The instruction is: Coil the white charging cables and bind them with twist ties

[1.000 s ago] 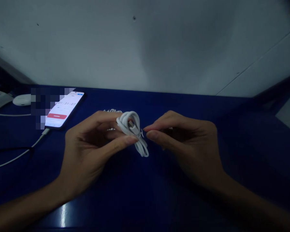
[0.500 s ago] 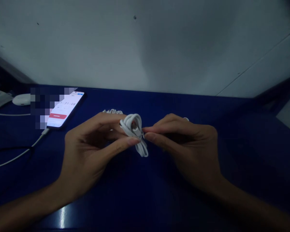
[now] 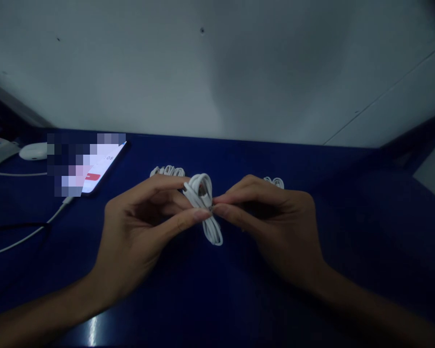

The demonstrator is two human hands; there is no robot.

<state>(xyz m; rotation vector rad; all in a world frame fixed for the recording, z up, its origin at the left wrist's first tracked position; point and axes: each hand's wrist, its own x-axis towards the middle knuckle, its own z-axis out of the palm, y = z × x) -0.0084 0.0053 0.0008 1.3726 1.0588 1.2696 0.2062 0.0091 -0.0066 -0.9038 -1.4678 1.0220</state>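
Cable [image 3: 205,199] dipped; phone [image 3: 102,168] (pt. pixelated) reads "08".

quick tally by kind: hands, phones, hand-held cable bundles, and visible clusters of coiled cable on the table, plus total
Hands: 2, left hand and right hand
Phone: 1
Held white cable bundle: 1
Table clusters, partly hidden: 2, left cluster and right cluster
Total: 6

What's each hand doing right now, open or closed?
Left hand: closed, holding the coiled white cable.
Right hand: pinched closed at the cable; can't tell what's gripped.
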